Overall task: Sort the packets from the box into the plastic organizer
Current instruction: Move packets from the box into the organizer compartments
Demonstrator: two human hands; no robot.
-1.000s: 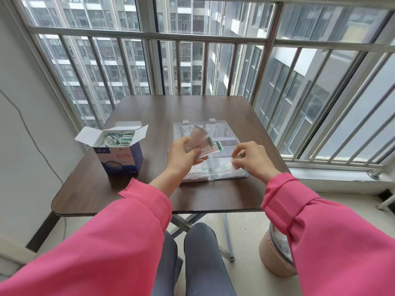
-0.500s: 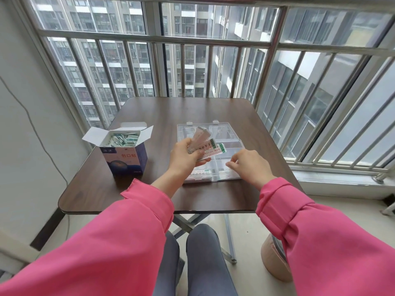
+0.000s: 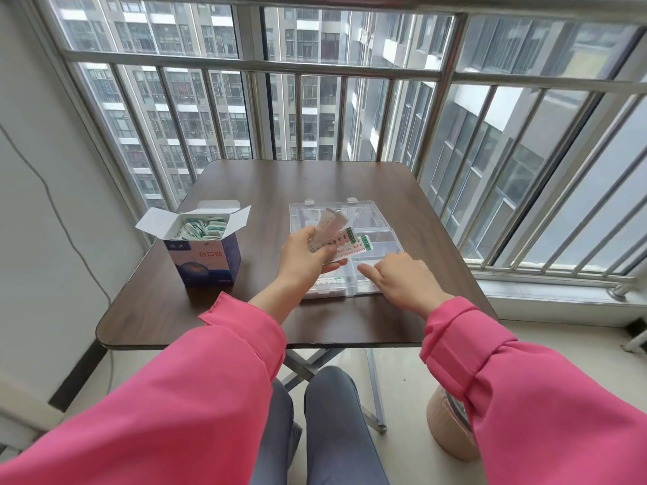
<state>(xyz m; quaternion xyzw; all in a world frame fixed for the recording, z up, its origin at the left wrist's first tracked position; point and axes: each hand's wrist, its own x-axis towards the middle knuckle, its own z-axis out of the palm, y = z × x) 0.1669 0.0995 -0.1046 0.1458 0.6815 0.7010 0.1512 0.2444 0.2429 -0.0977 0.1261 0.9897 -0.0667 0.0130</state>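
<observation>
Pink sleeves frame our view, and past them our two hands work over the clear plastic organizer (image 3: pixel 381 222), which lies open on the brown table (image 3: pixel 245 183). Our right hand (image 3: pixel 402 280) rests at the organizer's near right corner with its forefinger stretched out toward a front compartment; it holds no packet that we can see, though its other fingers are curled under and partly hidden, so we cannot be sure. Our left hand (image 3: pixel 306 259) grips a fanned bundle of packets (image 3: pixel 338 236) (white strips with red print and green ends) above the middle of the organizer. At least one packet (image 3: pixel 329 281) already lies flat in the near left compartment. Farther left, well apart from the organizer, the blue box (image 3: pixel 203 255) stands with its flaps open and many packets still inside.

We judge the sorting to be at an early stage: one bundle in hand, and the box still nearly full. The next move calls for the right hand to pinch a single packet off the fan and lay it flat in a free compartment, taking care that the thin strips do not cling together.
</observation>
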